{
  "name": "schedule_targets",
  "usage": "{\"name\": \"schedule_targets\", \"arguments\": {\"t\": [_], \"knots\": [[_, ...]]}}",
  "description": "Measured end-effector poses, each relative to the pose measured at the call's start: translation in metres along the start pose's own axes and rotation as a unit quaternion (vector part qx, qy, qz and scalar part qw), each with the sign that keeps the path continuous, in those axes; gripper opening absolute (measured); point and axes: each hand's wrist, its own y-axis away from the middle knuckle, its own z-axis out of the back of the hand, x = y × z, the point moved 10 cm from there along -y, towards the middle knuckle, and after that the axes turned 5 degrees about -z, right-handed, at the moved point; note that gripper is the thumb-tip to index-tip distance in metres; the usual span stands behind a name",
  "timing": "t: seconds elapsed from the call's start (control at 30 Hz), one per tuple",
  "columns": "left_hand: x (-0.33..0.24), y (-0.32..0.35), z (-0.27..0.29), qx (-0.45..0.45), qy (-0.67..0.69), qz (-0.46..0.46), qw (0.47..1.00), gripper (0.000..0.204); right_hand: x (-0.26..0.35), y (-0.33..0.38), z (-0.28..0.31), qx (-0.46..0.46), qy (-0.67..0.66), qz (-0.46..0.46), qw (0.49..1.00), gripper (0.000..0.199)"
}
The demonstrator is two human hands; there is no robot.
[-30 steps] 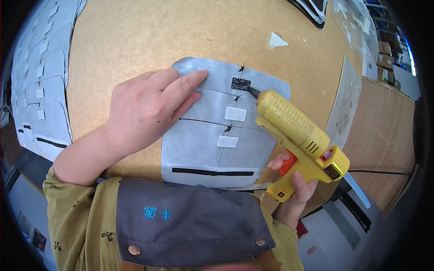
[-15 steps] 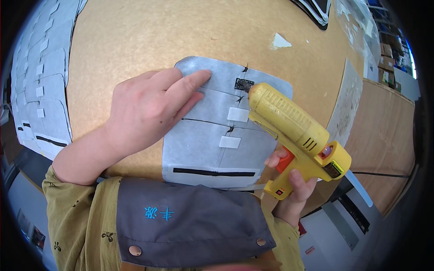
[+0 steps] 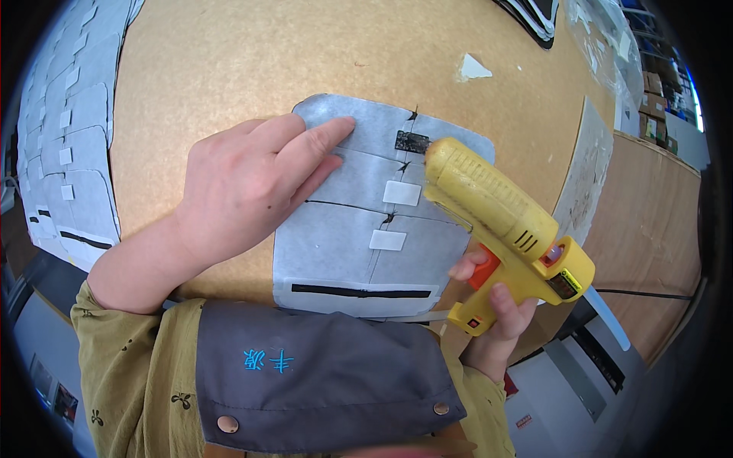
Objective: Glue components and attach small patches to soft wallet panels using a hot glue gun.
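A pale grey fabric panel [image 3: 336, 240] with rounded corners lies on the brown tabletop in front of me. Flat on its upper left part rests my left hand [image 3: 256, 172], index finger stretched out and nothing held. My right hand [image 3: 504, 309] grips a yellow hot glue gun [image 3: 489, 202], a finger on its orange trigger. The gun's nozzle is beside a dark, shiny rectangular patch [image 3: 412, 142] near the panel's top. Below the patch, two white tabs [image 3: 401, 193] sit along the centre seam, and a black strip [image 3: 359, 291] crosses the lower edge.
Similar grey panels [image 3: 80, 130] overlap in rows at the left. A white scrap [image 3: 475, 67] lies beyond the work. Black-edged pieces [image 3: 534, 23] are stacked at the far right, near clear plastic film [image 3: 603, 46]. A stained white board [image 3: 584, 175] lies along the right edge.
The glue gun's nozzle has drawn back slightly to the right, uncovering more of the dark patch. My left hand stays in nearly the same place.
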Motion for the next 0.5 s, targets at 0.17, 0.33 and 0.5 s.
{"name": "schedule_targets", "arguments": {"t": [0.17, 0.33, 0.5], "knots": [[0.0008, 0.0004, 0.0004, -0.005, 0.006, -0.002, 1.0, 0.043, 0.0022, 0.001, 0.0043, -0.002, 0.002, 0.012, 1.0, 0.059], [0.0007, 0.0009, -0.0003, -0.002, -0.008, -0.005, 1.0, 0.043, 0.0047, 0.0029, 0.006, -0.013, -0.009, 0.03, 0.999, 0.058], [-0.0003, -0.0001, -0.0008, 0.003, -0.009, -0.005, 1.0, 0.043, 0.001, 0.0039, 0.0086, 0.002, -0.009, 0.026, 1.0, 0.059]]}}
